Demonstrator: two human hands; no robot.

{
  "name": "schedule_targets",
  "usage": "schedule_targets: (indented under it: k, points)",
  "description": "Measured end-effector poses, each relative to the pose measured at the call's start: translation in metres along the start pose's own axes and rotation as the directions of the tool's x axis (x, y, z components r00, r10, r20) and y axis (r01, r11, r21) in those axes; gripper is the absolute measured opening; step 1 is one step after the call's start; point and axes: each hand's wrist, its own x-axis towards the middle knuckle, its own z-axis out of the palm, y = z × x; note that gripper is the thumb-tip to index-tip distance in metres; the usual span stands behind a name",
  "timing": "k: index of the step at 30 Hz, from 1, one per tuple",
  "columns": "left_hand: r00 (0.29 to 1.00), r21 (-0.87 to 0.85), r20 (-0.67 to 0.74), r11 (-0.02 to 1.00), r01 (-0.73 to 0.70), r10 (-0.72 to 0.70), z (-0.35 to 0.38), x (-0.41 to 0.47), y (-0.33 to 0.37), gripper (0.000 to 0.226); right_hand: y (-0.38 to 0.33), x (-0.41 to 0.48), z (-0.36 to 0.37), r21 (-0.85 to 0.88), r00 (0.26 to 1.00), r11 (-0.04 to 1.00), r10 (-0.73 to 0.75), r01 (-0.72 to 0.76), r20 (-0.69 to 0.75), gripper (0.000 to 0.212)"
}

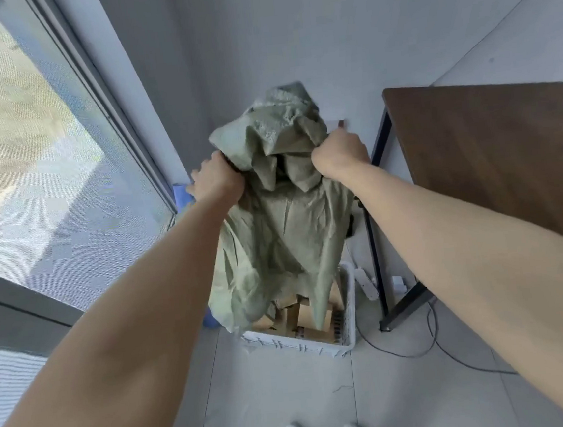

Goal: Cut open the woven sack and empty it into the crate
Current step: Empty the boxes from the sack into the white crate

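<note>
Both hands are closed tight on the woven sack [281,227]: left hand [217,181] and right hand [339,154] each grip a bunched upper corner, arms stretched forward. The sack hangs upended, its lower end draped into the white crate [350,313] on the floor. Brown boxes [300,316] show inside, partly hidden by fabric.

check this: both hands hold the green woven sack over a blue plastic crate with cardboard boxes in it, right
Wrong colour: the head view shows a white slotted plastic crate, not blue. The left hand and right hand do hold the green woven sack over it, brown cardboard boxes inside.
</note>
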Motion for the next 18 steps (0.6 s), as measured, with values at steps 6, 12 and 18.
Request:
schedule_targets:
  k: [6, 12, 18]
  points:
    - [0.995, 0.03, -0.069, 0.997, -0.066, 0.068, -0.009, -0.007, 0.013, 0.037, -0.002, 0.002, -0.006, -0.067, 0.998, 0.997, -0.019, 0.023, 0.065, 0.031]
    - [0.993, -0.063, -0.072, 0.993, -0.103, 0.098, -0.018, -0.014, 0.014, 0.026, 0.0, 0.001, -0.007, -0.003, 1.0, 1.0, -0.009, 0.009, 0.008, 0.019]
    - [0.996, 0.119, -0.079, 0.993, -0.029, 0.038, -0.017, -0.02, 0.007, 0.021, -0.001, -0.001, -0.005, 0.108, 0.999, 0.994, -0.03, 0.028, 0.012, 0.01]
